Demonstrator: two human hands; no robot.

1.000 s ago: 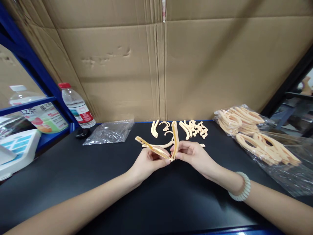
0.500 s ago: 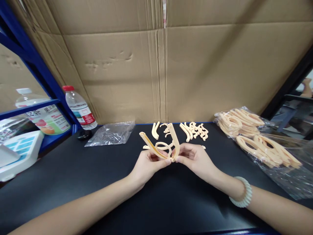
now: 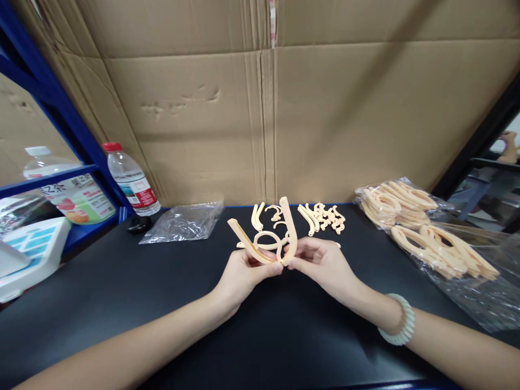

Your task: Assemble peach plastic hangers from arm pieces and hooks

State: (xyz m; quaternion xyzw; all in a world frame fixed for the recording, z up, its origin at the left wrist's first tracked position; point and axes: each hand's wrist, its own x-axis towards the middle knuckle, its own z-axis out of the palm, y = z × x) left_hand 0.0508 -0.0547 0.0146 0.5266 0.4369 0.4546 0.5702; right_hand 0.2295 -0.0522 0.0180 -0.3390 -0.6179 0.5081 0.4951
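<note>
My left hand (image 3: 242,273) and my right hand (image 3: 322,262) meet just above the black tabletop (image 3: 162,303), each pinching one arm of a beige plastic hanger (image 3: 266,238). Its two arms stand up in a V, joined at the bottom between my fingertips, and a curved hook loop sits between them. The left arm leans left; the right arm stands nearly upright. Behind the hanger lie loose beige hooks and curved pieces (image 3: 320,215) near the table's back edge.
Clear bags of beige hanger parts (image 3: 422,230) lie at the right. An empty plastic bag (image 3: 182,220) and a water bottle (image 3: 130,180) are at the back left. A cardboard wall (image 3: 260,108) backs the table. Blue shelving (image 3: 60,179) with a white device (image 3: 28,254) stands left.
The hanger's arms have swung up from a flatter spread into a steeper V, and the hook loop has appeared between them. Both hands stay in the same place.
</note>
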